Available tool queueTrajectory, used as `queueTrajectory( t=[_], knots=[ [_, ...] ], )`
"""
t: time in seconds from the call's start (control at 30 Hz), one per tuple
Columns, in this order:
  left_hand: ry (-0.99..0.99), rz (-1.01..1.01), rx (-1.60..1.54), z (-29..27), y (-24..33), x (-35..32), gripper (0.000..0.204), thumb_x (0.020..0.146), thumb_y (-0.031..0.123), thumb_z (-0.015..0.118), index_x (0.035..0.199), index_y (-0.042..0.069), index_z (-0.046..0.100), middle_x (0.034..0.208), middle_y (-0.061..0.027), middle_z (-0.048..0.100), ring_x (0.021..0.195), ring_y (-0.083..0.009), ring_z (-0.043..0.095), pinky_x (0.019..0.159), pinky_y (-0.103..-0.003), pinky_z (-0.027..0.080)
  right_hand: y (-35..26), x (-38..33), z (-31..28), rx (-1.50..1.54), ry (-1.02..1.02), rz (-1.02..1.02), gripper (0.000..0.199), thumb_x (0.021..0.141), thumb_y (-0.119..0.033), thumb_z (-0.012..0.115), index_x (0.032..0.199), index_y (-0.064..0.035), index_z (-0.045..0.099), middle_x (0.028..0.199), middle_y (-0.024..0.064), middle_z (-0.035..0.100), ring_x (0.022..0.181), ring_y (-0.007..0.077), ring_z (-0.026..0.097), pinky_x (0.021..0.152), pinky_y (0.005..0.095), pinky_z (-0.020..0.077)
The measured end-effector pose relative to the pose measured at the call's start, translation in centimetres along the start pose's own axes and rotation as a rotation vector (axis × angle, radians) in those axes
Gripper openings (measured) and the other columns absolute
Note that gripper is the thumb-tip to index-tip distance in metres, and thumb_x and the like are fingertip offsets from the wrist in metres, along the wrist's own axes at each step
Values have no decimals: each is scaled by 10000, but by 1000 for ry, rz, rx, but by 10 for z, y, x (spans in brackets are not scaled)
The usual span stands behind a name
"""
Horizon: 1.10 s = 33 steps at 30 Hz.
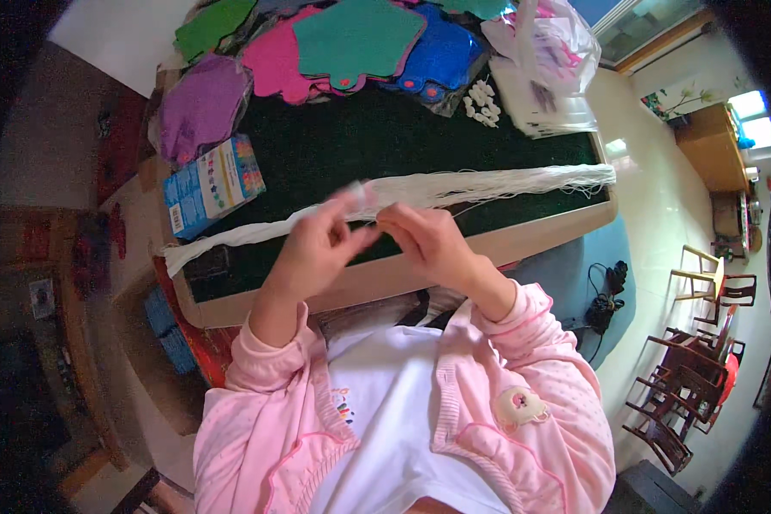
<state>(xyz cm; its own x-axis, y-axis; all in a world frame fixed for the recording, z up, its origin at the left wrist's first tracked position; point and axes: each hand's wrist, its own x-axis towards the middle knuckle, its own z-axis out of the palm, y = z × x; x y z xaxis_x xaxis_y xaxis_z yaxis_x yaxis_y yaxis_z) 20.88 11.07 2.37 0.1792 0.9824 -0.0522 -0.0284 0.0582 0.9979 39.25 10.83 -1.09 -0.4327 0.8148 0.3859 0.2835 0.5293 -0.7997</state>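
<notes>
A long bundle of white string point(480, 185) stretches across the dark green top of the table, fanning into loose strands towards the right. My left hand point(317, 244) is over the bundle's left half, its fingers smeared by motion and the thumb apart from them. A small whitish blur shows at its fingertips, too unclear to name. Close beside it, my right hand point(433, 244) has thumb and forefinger pinched together. Whatever is in that pinch is too small to make out. A thin loose strand runs just right of the right hand.
Felt pieces in purple point(201, 111), pink, teal point(355, 43) and blue point(441, 56) lie at the back. A blue-and-white box point(214, 186) sits at left. White small pieces point(482, 104) and plastic bags point(544, 68) are back right. A black cable point(606, 295) lies on a blue-grey surface.
</notes>
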Motion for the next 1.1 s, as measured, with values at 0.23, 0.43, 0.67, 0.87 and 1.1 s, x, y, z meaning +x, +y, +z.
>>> queueTrajectory(
  t=[0.23,0.43,0.67,0.87,1.1],
  knots=[
    [41,-94,-182,2,13,-1,119,855,75,569,944,17,622,670,-7,576,553,-50,502,523,-206,422,-4,7,6,6,-29,12,114,801,33,533,911,5,544,764,148,579,652,301,598,584,293,465],
    [-2,-142,-304,10,19,-2,107,859,70,549,908,-4,607,759,-45,629,585,-113,553,532,-236,414,3,12,8,70,98,-36,193,759,105,504,923,9,538,738,144,571,637,292,594,578,288,465],
    [-231,-187,-244,-18,3,1,192,851,33,548,1031,46,615,758,-49,612,568,-85,517,538,-190,423,-8,17,14,38,27,112,170,782,55,523,940,-7,527,768,154,592,690,320,607,595,332,474],
    [4,278,554,-7,-8,-2,132,862,59,525,962,0,587,673,-69,573,588,-104,551,523,-274,430,-7,23,12,-89,114,17,157,786,36,577,937,0,553,738,143,587,641,253,611,554,285,456],
    [-258,-66,291,-17,-9,-8,103,880,92,500,868,6,556,644,-39,552,540,-79,471,493,-251,374,-20,17,7,175,22,110,152,814,-3,602,959,-11,556,737,53,577,589,75,518,541,215,432]
  ],
)
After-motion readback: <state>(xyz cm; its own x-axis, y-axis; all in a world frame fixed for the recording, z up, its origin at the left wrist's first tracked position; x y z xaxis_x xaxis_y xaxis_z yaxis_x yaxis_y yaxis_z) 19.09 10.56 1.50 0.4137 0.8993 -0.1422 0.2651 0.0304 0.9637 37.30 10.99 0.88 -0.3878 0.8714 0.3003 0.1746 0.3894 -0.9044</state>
